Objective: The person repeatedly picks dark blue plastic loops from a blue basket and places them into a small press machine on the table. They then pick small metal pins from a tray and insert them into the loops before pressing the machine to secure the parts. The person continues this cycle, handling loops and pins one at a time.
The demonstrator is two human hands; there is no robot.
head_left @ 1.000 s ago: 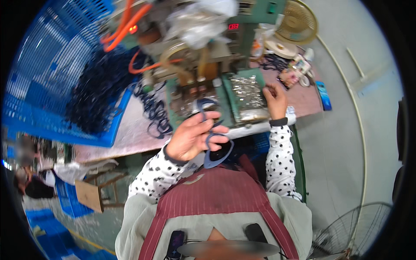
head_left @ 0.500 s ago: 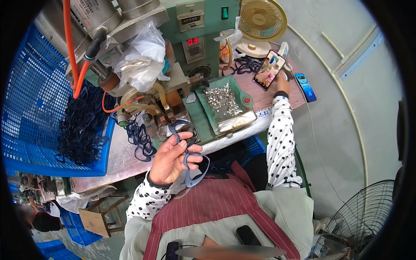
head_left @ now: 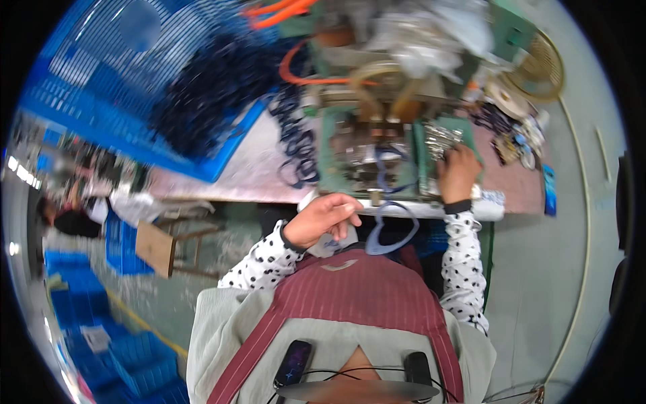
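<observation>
A dark blue eyeglass frame [head_left: 397, 244] sits at the front of the green bench machine [head_left: 334, 168], one rim over the machine and the other jutting past the table edge. Just left of it is my left hand [head_left: 321, 221], fingers loosely bent and apart, with no contact visible. My right hand [head_left: 460, 174] reaches into a green tray [head_left: 469, 135], its fingers down at a heap of small shiny metal pieces [head_left: 441, 137]. Blur hides whether those fingertips pinch anything.
A blue basket [head_left: 232, 145] full of dark frames stands at left, with more frames [head_left: 296, 145] strung beside the machine. Orange hoses [head_left: 291, 64] run above. At right are a blue phone [head_left: 550, 190] and a small fan [head_left: 540, 64]. A wooden stool [head_left: 155, 249] stands lower left.
My left hand has let go of the eyeglass frame, which now rests at the machine. My right hand has moved left from the propped phone to the metal pieces. The view has shifted.
</observation>
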